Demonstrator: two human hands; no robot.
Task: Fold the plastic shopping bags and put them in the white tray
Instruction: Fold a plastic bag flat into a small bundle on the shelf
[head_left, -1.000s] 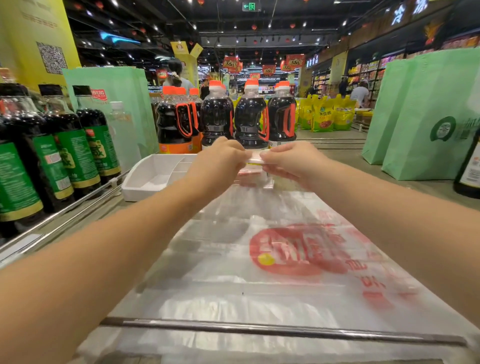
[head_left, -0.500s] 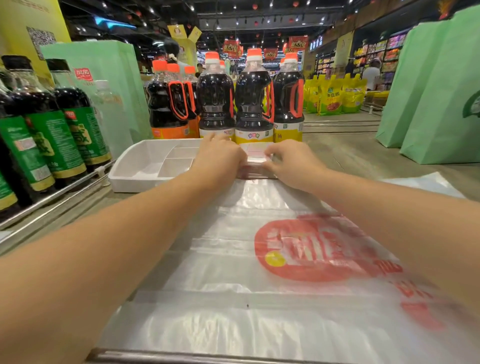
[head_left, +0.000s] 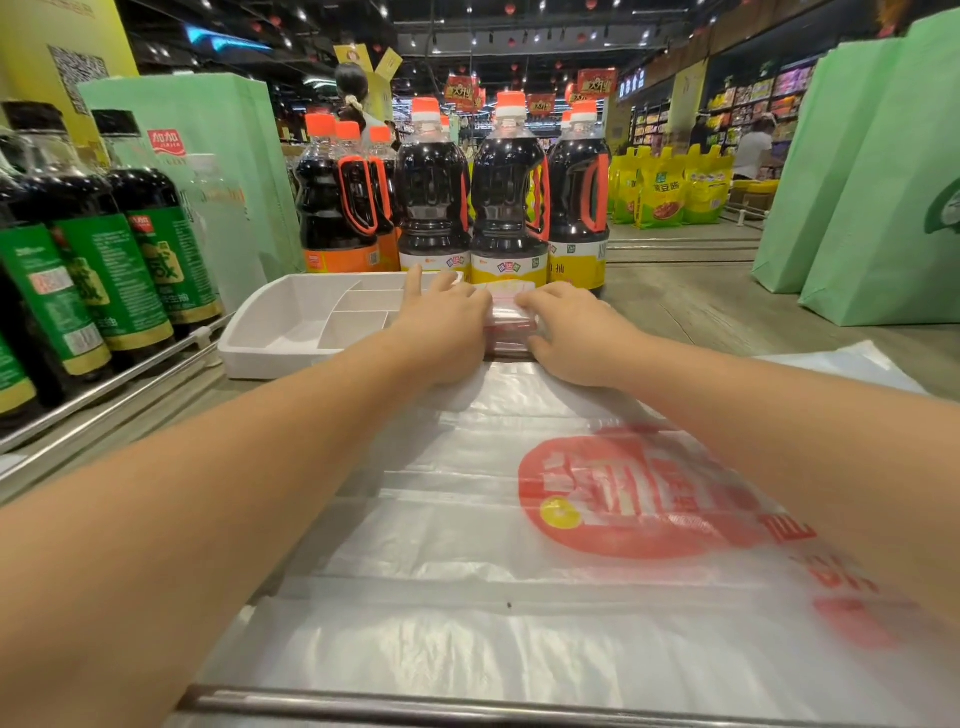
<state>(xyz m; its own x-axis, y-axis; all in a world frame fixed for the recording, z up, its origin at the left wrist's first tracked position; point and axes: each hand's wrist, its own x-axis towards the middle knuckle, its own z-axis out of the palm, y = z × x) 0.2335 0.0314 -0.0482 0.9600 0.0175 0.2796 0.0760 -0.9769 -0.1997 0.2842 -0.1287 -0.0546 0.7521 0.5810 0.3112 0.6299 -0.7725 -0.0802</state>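
A supermarket aisle backs a wooden counter (head_left: 701, 312), with soy sauce bottles (head_left: 509, 208) just beyond the fingertips. 1 plastic shopping bag (head_left: 467, 519) lies spread flat beneath both wrists, probably next for folding. The white tray (head_left: 270, 364) sits left of the fingers. The left hand (head_left: 447, 327) and right hand (head_left: 576, 338) curl over the 2 ends of a folded bag (head_left: 511, 330), apparently squeezing it compact. Whether it is already inside the tray is unclear.
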